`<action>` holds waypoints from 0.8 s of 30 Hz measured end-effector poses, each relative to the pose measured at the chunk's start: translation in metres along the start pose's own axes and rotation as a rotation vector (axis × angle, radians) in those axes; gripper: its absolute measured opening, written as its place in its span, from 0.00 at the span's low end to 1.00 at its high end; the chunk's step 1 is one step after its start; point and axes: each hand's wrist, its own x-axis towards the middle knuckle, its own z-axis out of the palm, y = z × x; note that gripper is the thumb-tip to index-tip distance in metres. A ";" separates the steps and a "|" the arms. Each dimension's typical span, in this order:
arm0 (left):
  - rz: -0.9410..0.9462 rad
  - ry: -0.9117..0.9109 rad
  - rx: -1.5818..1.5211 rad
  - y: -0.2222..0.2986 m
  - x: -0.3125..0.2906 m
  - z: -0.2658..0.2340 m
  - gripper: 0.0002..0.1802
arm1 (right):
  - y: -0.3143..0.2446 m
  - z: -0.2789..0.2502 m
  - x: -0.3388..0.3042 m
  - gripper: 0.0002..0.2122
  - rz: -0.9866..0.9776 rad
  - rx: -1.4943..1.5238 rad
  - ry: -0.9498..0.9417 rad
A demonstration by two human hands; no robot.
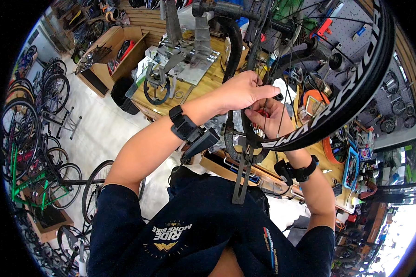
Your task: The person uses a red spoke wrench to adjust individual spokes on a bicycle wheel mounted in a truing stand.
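A bicycle wheel with a black rim (pixel 337 121) and thin dark spokes stands upright in front of me, held in a wheel stand with a slotted metal bar (pixel 241 177) low down. Both hands are among the spokes near the rim's near end. My left hand (pixel 248 92) is closed, its thumb stretched right over the curled fingers; whatever lies in its grip is hidden. Just below and to the right, my right hand (pixel 273 117) has its thumb and bent fingers drawn together by the spokes. I cannot make out what it pinches.
Beneath the wheel is a wooden workbench (pixel 208 94) with a metal fixture (pixel 189 64) at left. An orange round tray (pixel 336 150) and a blue tray (pixel 351 168) sit at right. A tool pegboard (pixel 351 39) stands behind; bicycles (pixel 21 138) line the left.
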 end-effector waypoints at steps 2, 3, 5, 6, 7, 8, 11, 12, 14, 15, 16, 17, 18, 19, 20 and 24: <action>-0.002 0.010 -0.003 0.001 -0.003 -0.002 0.28 | -0.008 -0.009 0.000 0.08 0.081 0.105 -0.148; -0.001 0.004 -0.008 0.003 -0.002 -0.001 0.27 | -0.009 -0.021 -0.003 0.11 0.061 0.191 -0.287; -0.001 -0.023 0.010 0.005 -0.005 -0.003 0.27 | -0.019 -0.041 -0.005 0.18 0.274 0.368 -0.458; 0.011 -0.041 0.018 0.018 -0.012 0.000 0.28 | -0.024 -0.043 -0.008 0.22 0.314 0.480 -0.461; 0.020 -0.047 0.028 0.028 -0.020 0.002 0.30 | -0.020 -0.046 -0.005 0.21 0.338 0.454 -0.482; 0.003 -0.079 0.006 0.032 -0.023 0.002 0.34 | -0.013 -0.044 -0.004 0.20 0.402 0.528 -0.436; -0.080 -0.092 0.039 0.019 -0.015 -0.003 0.33 | -0.026 -0.032 -0.003 0.14 0.481 0.411 -0.207; -0.083 -0.075 0.035 0.022 -0.019 -0.004 0.31 | -0.021 -0.029 -0.003 0.13 0.429 0.322 -0.177; -0.011 -0.121 -0.066 0.013 -0.010 0.001 0.30 | 0.005 -0.033 -0.003 0.12 0.316 0.058 -0.051; 0.025 -0.134 -0.114 0.010 -0.009 0.001 0.30 | 0.006 -0.033 0.004 0.11 0.242 -0.114 0.023; 0.003 -0.073 0.025 0.008 -0.007 -0.004 0.29 | 0.000 -0.037 0.007 0.09 0.108 -0.166 0.182; -0.008 -0.062 0.061 0.006 -0.009 -0.005 0.29 | -0.006 -0.044 0.011 0.09 0.228 -0.041 0.226; -0.013 -0.063 0.099 0.013 -0.012 -0.006 0.29 | -0.011 -0.043 0.008 0.08 0.255 0.015 0.169; -0.018 -0.063 0.137 0.018 -0.012 -0.007 0.29 | -0.015 -0.041 0.004 0.08 0.282 0.071 0.112; 0.026 -0.032 0.128 0.009 -0.006 -0.005 0.28 | -0.001 -0.042 0.002 0.09 0.253 0.023 0.004; -0.027 -0.033 0.207 0.010 -0.006 -0.009 0.27 | 0.006 -0.024 0.001 0.12 0.334 0.187 -0.157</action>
